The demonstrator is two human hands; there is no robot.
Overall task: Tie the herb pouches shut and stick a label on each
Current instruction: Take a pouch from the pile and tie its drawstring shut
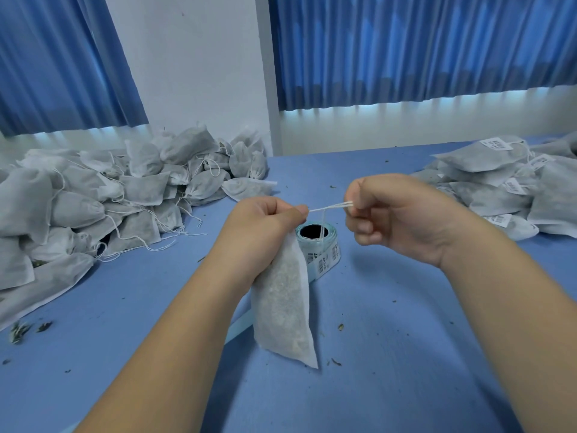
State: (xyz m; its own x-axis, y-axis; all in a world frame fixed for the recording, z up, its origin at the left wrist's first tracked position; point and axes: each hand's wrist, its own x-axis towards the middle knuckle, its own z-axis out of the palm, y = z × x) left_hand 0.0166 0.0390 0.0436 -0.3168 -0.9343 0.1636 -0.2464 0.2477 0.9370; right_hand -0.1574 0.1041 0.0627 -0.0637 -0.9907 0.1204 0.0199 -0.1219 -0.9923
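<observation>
Our left hand [265, 226] grips the gathered neck of a white non-woven herb pouch [284, 310], which hangs tilted over the blue counter [390, 354]. Our right hand [393, 214] pinches the thin white drawstring [331, 207] in its fingers, and the string runs taut between both hands. Just behind the pouch stands a pale-blue roll of barcode labels [324, 251]. We see a heap of grey-white pouches with loose strings [125, 195] at the left and a stack of barcode-labelled pouches [499, 182] at the right.

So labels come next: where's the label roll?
In the head view, the label roll stands on the blue table at centre, behind the pouch hanging from the left hand.
</observation>
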